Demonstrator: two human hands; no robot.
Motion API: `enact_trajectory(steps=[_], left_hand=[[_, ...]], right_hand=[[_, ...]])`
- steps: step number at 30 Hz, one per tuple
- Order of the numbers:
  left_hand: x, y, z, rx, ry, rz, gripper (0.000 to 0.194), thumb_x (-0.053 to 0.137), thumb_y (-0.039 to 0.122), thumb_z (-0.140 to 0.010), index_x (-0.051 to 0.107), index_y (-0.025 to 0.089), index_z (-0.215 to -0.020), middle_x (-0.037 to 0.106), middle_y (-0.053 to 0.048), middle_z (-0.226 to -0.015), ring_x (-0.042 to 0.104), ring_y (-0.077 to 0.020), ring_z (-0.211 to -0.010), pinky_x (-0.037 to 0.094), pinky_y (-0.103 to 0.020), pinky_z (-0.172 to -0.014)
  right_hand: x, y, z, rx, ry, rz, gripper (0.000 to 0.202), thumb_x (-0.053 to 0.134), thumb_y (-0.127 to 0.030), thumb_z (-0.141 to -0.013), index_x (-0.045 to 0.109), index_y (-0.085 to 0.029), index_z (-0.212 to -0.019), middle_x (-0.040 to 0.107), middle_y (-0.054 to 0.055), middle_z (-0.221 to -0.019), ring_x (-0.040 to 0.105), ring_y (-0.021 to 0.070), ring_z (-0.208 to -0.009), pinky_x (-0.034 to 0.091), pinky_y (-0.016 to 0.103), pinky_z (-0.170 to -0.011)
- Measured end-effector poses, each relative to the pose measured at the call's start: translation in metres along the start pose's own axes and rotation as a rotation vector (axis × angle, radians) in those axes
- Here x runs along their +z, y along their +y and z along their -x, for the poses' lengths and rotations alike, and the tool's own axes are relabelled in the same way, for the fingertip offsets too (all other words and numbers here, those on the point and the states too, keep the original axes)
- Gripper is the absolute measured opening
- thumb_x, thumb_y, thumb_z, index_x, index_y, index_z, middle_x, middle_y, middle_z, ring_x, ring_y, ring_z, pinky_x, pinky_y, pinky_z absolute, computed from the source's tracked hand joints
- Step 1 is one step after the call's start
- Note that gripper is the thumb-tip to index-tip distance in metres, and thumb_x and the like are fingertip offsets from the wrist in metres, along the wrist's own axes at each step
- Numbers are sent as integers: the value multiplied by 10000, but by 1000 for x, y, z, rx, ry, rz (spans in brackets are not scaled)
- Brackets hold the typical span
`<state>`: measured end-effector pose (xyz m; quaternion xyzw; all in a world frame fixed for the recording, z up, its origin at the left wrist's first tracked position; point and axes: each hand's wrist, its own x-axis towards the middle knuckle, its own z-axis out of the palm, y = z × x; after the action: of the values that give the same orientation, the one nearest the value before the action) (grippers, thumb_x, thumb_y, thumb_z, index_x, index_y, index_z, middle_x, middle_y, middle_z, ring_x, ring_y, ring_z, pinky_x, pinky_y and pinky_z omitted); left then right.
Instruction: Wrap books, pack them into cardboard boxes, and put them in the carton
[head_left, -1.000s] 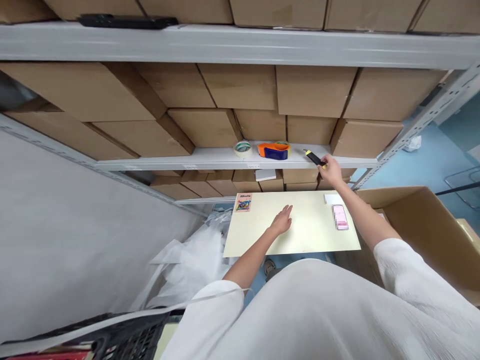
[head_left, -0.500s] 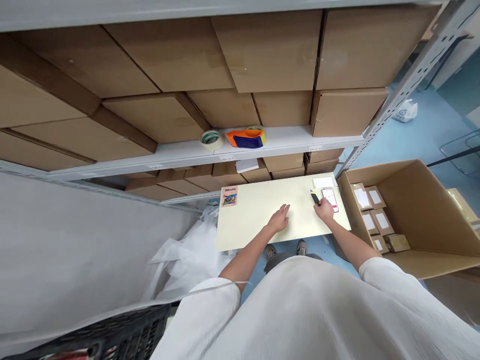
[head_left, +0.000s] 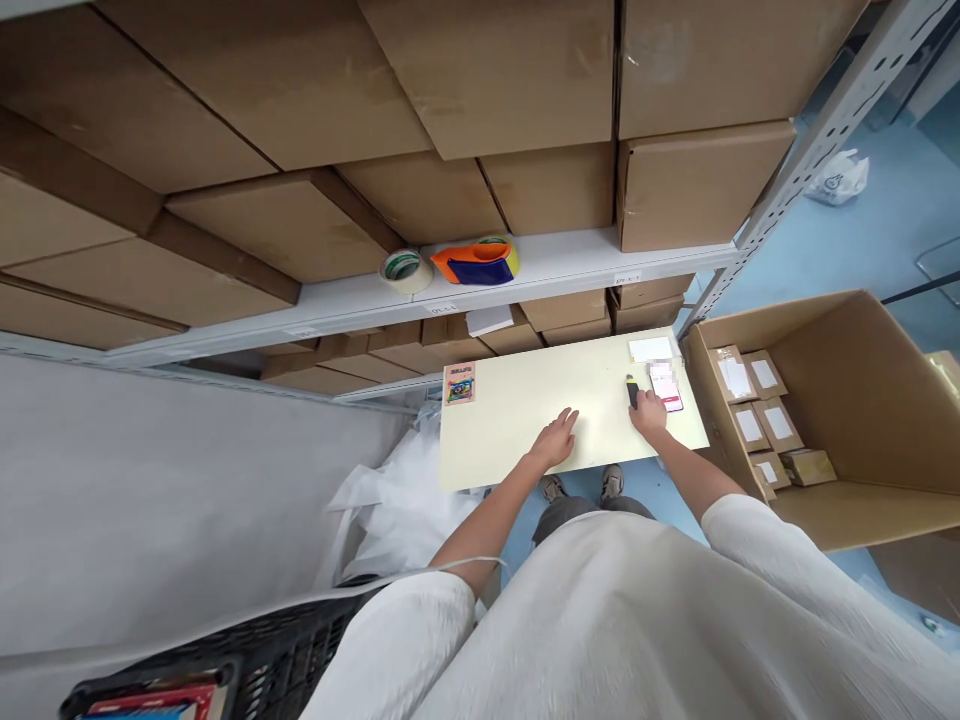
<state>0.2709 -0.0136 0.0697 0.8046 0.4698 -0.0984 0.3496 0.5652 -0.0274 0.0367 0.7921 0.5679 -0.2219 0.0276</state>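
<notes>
My left hand (head_left: 555, 440) rests on the cream tabletop (head_left: 517, 410) near its front edge, fingers stretched out, holding nothing. Toward the right end of the table, my right hand (head_left: 648, 414) is closed on a small black tool with a yellow end (head_left: 633, 392); its exact kind is too small to make out. Just right of that hand lies a phone (head_left: 667, 390) with a lit screen. Behind the phone is a white sheet (head_left: 649, 349). A small pink booklet with a colourful picture (head_left: 460, 383) lies at the table's far left corner.
A shelf (head_left: 570, 262) with stacked cardboard boxes (head_left: 517, 70) runs behind the table, holding a tape roll (head_left: 406, 270) and an orange-blue tape dispenser (head_left: 477, 263). At right, a large open carton (head_left: 885, 390) contains several labelled parcels. White sheeting (head_left: 405, 510) and a black crate (head_left: 292, 640) stand left.
The camera view has shifted a little, showing more of the black crate. My right hand has turned slightly, with the black tool now more upright in view. My left hand stays outstretched on the table.
</notes>
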Motion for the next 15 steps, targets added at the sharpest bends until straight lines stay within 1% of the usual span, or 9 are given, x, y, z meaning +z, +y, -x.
enact_trajectory(steps=[4,7,10,12,15], left_hand=[[0,-5,5,-7,-19,-4,719,443,247,-1040,295,204,-1742,222,-144,-1841,311,-359,-1671,379,-514,-1304],[-3,-9,9,-6,-14,-16,715,449,233,-1037,305,202,-1737,225,-145,-1840,322,-353,-1667,365,-507,-1313],[-10,-14,12,0,-4,-25,730,466,222,-1024,306,206,-1736,227,-144,-1839,342,-351,-1658,366,-504,-1312],[-19,-17,12,8,17,-24,744,482,218,-1013,307,215,-1736,239,-146,-1836,351,-352,-1653,366,-515,-1312],[-38,-23,14,16,86,-32,724,482,216,-1018,327,210,-1726,257,-150,-1829,357,-341,-1650,354,-512,-1318]], right_hand=[[4,1,3,11,-12,9,322,552,-274,-1047,606,-156,-1342,615,232,-1373,567,354,-1266,438,416,-958],[-7,-10,3,10,53,-5,286,524,-304,-1071,631,-164,-1296,619,217,-1363,559,354,-1262,429,421,-984],[-35,-36,-6,-71,161,-67,292,447,-315,-1099,651,-165,-1244,638,194,-1315,570,333,-1209,432,404,-968],[-60,-63,-14,-174,252,-123,303,427,-311,-1098,660,-165,-1227,648,185,-1297,577,322,-1173,435,400,-964],[-101,-110,-24,-337,396,-191,317,418,-315,-1093,672,-171,-1216,659,177,-1282,581,323,-1153,442,408,-979]])
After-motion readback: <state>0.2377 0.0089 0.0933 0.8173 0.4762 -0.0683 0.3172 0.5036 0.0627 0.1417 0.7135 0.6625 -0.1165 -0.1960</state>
